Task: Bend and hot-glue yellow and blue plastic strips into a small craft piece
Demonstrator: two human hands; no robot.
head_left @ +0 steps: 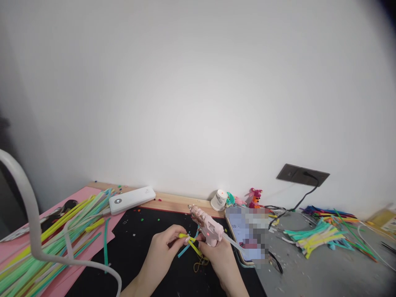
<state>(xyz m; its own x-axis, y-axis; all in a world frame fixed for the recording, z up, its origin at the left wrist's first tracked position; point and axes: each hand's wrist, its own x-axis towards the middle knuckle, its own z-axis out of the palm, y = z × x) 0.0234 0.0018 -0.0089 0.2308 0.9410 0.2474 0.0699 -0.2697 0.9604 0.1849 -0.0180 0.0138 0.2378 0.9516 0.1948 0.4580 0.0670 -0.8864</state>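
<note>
The left hand (162,247) pinches a yellow straw (192,243) over the mat (139,243), just beside the right hand (219,259), which grips the glue gun (208,227), nozzle aimed away. Hot glue could drip on the mat, or burn fingers so close to the straw.
</note>
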